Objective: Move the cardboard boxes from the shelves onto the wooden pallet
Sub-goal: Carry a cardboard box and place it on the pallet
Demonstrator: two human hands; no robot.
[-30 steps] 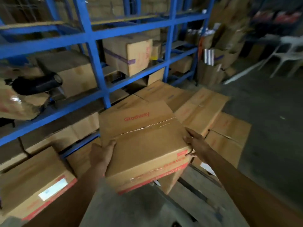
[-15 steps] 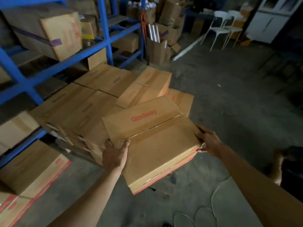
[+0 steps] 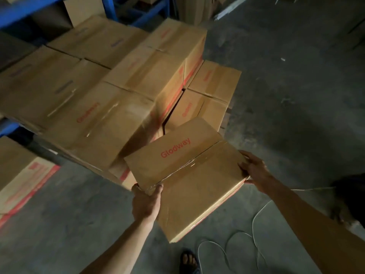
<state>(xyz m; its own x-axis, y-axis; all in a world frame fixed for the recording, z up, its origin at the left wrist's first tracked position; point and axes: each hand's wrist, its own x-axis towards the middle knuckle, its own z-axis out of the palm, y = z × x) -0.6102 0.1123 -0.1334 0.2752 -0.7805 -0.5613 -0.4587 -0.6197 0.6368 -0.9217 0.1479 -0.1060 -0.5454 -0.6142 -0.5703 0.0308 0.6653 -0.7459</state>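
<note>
I carry a taped cardboard box (image 3: 189, 175) printed "Glodway" in red, held in the air at the near right corner of the box stack. My left hand (image 3: 145, 202) grips its near left edge, thumb curled over the top. My right hand (image 3: 254, 171) grips its right edge, fingers over the top. The stack of boxes (image 3: 94, 91) covers the pallet, two layers high on the left. Lower boxes (image 3: 213, 84) lie at the right, just beyond the carried box. A sliver of the wooden pallet (image 3: 224, 126) shows past the stack's right side.
Blue shelf racks (image 3: 23, 10) with more boxes run along the top left. Another box (image 3: 21, 175) stands on the floor at the left. A thin white cable (image 3: 233, 238) loops on the concrete floor beside my sandalled foot (image 3: 187, 260). A dark object (image 3: 353, 200) sits at the right edge.
I have turned away from the shelves and stepped toward the stack. The carried box has moved right and lower, to the stack's near right corner. Both hands keep their grip.
</note>
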